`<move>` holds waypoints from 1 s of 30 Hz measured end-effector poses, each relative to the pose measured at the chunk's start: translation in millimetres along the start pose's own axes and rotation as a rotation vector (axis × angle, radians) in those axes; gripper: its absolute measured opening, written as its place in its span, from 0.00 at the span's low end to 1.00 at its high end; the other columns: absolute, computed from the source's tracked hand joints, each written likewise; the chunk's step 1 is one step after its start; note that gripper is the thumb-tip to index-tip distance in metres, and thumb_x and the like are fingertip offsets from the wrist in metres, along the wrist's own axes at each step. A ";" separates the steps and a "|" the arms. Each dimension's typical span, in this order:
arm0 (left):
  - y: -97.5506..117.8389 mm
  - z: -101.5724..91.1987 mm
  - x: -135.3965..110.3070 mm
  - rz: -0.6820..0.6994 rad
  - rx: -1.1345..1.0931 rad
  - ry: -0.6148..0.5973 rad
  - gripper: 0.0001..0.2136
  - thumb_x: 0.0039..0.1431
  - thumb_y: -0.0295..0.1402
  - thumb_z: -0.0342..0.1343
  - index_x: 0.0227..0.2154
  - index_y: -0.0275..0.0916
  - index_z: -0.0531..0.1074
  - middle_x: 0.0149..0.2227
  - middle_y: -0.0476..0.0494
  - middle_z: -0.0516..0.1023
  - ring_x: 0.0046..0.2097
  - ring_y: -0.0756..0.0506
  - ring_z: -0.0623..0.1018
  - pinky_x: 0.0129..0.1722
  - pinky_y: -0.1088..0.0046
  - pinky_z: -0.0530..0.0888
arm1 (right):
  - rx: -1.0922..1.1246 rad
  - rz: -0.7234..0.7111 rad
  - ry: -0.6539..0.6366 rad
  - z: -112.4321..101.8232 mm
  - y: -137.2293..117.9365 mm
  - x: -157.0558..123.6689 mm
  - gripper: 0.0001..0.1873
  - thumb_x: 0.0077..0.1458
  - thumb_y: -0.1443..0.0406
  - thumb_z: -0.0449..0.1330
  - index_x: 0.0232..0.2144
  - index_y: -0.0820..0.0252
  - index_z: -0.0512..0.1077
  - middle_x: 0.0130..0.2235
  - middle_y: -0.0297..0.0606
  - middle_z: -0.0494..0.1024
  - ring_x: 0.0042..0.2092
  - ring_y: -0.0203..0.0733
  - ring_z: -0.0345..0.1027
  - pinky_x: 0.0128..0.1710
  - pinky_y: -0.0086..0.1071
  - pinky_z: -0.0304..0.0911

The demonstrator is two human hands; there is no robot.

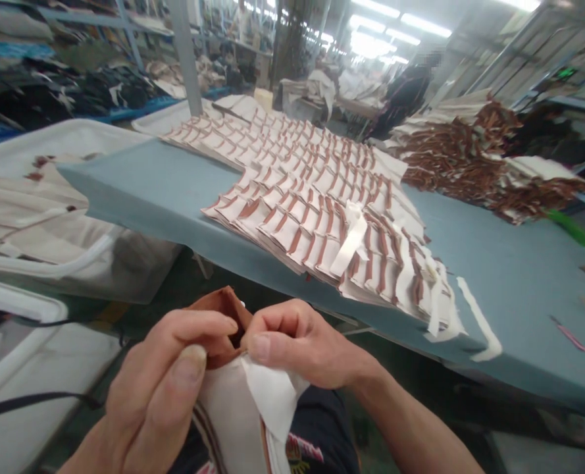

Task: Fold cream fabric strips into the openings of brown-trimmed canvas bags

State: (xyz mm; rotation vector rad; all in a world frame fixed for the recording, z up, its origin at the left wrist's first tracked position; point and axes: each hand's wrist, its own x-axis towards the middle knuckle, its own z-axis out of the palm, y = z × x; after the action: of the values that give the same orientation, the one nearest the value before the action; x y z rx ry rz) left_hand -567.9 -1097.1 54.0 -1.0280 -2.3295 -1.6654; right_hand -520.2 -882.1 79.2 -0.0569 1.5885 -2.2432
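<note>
Close to my body I hold a sewn fabric piece [228,401], cream cloth with brown edging and a rust-brown part [223,306] at its top. My left hand [164,382] grips the brown part's edge between thumb and fingers. My right hand [297,342] pinches the same piece where brown and cream meet, thumb on top and fingers curled. From under my right thumb hangs a white flap [272,395]. What lies between the fingertips is partly hidden. Just beyond, overlapping rows of cream pieces with brown edges [302,217] cover much of the table.
The blue-grey table [158,178] carries white strips [480,322], small pink-handled snips [568,332] and a heap of brown and cream pieces [470,158]. White bins [89,257] of cloth stand at left. A post [186,59] rises behind; a person [403,92] is farther back.
</note>
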 end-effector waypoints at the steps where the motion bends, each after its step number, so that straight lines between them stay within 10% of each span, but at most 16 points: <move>1: 4.6 0.1 5.2 0.012 -0.016 -0.007 0.13 0.81 0.42 0.48 0.46 0.51 0.78 0.34 0.55 0.80 0.32 0.51 0.79 0.33 0.77 0.75 | -0.029 -0.007 -0.010 0.7 -3.8 -1.0 0.26 0.56 0.48 0.77 0.28 0.59 0.71 0.24 0.24 0.66 0.24 0.27 0.52 0.23 0.24 0.49; 10: -4.8 -4.6 36.7 0.092 -0.107 -0.406 0.22 0.80 0.38 0.47 0.24 0.41 0.64 0.23 0.56 0.66 0.24 0.54 0.69 0.25 0.80 0.66 | -0.610 -0.350 0.036 -1.2 -15.7 -5.0 0.09 0.64 0.67 0.63 0.29 0.58 0.70 0.27 0.25 0.67 0.26 0.28 0.54 0.26 0.24 0.53; 21: -13.7 -14.7 36.8 -0.059 -0.183 -0.536 0.24 0.76 0.45 0.52 0.23 0.40 0.74 0.22 0.53 0.72 0.23 0.52 0.71 0.24 0.81 0.66 | -0.569 -0.322 -0.055 -16.7 -9.1 -3.2 0.17 0.71 0.55 0.66 0.33 0.60 0.75 0.31 0.29 0.74 0.31 0.31 0.63 0.33 0.24 0.61; 30: -17.7 -19.8 39.3 0.021 -0.179 -0.595 0.15 0.73 0.34 0.57 0.27 0.42 0.78 0.23 0.58 0.75 0.25 0.56 0.72 0.26 0.84 0.64 | -1.021 -0.521 -0.022 -13.2 -15.1 -8.1 0.10 0.76 0.64 0.60 0.39 0.59 0.76 0.35 0.35 0.81 0.36 0.36 0.71 0.40 0.29 0.63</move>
State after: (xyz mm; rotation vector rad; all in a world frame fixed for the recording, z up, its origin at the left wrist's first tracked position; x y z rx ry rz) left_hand -613.9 -1099.3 65.1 -1.7868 -2.5005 -1.7677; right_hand -520.5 -863.3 89.8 -0.8347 2.7543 -1.4364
